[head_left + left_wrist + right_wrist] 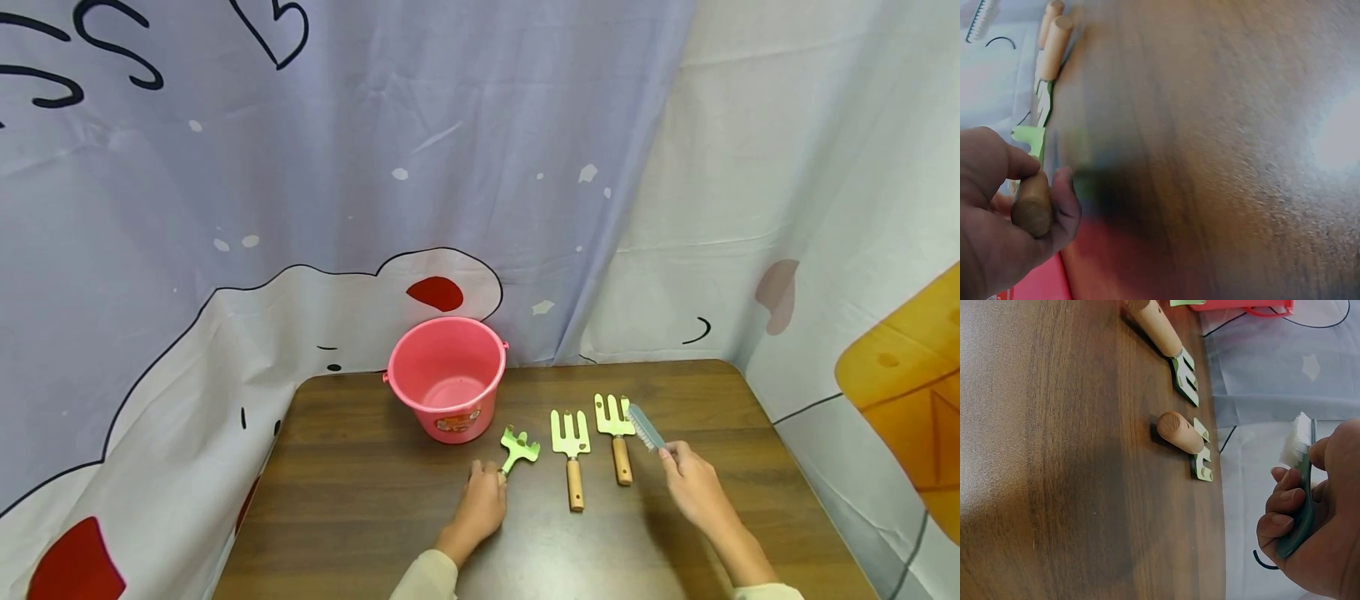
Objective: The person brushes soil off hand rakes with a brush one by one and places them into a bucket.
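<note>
My left hand [480,500] grips the wooden handle of a small green hand rake [519,448], its tines pointing away beside the bucket. In the left wrist view the thumb and fingers wrap round that handle [1033,206]. My right hand [693,483] holds a grey-green brush [646,427] with white bristles, raised over the table's right part. In the right wrist view the fingers curl round the brush's dark green handle [1300,528]. Two green hand forks with wooden handles lie between the hands: one nearer the middle [574,458], the other [619,442] close to the brush.
A pink bucket [489,408] stands upright at the back of the brown wooden table [352,500], left of the forks. Behind the table hangs a printed curtain [450,125], close along the back edge. Light glares off the tabletop near the front.
</note>
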A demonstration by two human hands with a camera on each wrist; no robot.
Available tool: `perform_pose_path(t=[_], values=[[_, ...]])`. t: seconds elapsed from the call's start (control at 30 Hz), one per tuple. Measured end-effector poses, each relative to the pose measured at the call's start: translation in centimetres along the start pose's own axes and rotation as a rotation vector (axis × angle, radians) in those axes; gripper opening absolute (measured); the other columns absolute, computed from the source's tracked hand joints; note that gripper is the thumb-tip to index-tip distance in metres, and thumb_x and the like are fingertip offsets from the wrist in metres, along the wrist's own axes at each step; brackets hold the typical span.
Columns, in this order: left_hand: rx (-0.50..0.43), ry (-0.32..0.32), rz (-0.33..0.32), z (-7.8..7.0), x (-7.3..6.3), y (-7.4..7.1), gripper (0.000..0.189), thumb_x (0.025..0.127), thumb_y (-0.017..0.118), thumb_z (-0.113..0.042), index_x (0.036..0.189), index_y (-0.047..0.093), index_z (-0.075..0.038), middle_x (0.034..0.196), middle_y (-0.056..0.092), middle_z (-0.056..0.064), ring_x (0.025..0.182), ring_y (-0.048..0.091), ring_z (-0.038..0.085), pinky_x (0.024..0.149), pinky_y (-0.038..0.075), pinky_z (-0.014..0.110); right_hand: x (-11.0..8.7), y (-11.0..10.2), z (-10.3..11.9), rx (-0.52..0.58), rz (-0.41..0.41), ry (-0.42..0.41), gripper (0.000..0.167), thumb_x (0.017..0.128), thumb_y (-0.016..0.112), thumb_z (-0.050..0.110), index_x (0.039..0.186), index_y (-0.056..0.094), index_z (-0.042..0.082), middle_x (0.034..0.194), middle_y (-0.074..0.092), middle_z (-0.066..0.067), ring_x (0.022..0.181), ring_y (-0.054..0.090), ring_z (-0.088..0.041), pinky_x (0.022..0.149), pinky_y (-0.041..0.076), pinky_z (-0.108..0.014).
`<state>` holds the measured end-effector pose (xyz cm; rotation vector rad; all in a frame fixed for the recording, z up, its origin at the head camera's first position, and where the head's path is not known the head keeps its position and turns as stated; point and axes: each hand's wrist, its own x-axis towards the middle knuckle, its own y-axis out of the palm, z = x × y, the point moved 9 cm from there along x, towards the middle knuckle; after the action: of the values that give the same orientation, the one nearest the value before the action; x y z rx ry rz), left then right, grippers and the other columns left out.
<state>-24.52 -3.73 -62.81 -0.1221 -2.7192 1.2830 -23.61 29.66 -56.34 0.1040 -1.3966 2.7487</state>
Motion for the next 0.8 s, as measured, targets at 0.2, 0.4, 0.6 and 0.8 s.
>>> perform_pose_path(t=[0.2, 0.4, 0.6, 0.8], values=[[-0.162, -0.048, 0.034, 0.1, 0.0, -0.4, 0.016, 0.092, 0.069, 0.002, 0.102, 0.057, 0.001, 0.082, 0.061, 0.009, 0.076, 0.058, 0.022, 0.064, 0.053, 0.04, 0.2, 0.1, 0.5, -0.004, 0.01, -0.023, 0.035, 0.111, 0.043, 0.02, 0.123, 0.056, -0.01, 0.095, 0.065, -0.016, 0.081, 0.058, -0.026, 0.067, 0.05, -0.039], [-0.26, -0.105, 0.073, -0.2, -0.1, -0.7, 0.013, 0.095, 0.064, -0.003, 0.107, 0.061, 0.003, 0.077, 0.057, 0.004, 0.071, 0.053, 0.017, 0.06, 0.047, 0.032, 0.1, 0.0, 2.1, -0.002, -0.008, -0.074, 0.029, 0.11, 0.046, 0.017, 0.12, 0.058, -0.007, 0.102, 0.069, -0.021, 0.087, 0.063, -0.03, 0.072, 0.054, -0.047], [-0.347, -0.124, 0.13, -1.3, -0.1, -0.8, 0.016, 0.101, 0.054, -0.007, 0.105, 0.064, 0.005, 0.07, 0.044, -0.003, 0.063, 0.043, 0.014, 0.055, 0.037, 0.027, 0.2, 0.6, 4.0, -0.002, 0.002, -0.116, 0.026, 0.11, 0.047, 0.017, 0.12, 0.058, -0.004, 0.105, 0.07, -0.022, 0.084, 0.062, -0.027, 0.068, 0.053, -0.042], [-0.612, -0.153, 0.21, -2.1, -0.3, -0.2, 0.021, 0.105, 0.047, -0.004, 0.116, 0.054, 0.012, 0.074, 0.049, 0.003, 0.055, 0.046, 0.012, 0.047, 0.039, 0.02, 0.3, 2.0, 5.8, -0.007, 0.058, -0.151, 0.023, 0.109, 0.051, 0.019, 0.122, 0.056, 0.0, 0.094, 0.068, -0.011, 0.074, 0.055, -0.017, 0.061, 0.047, -0.032]])
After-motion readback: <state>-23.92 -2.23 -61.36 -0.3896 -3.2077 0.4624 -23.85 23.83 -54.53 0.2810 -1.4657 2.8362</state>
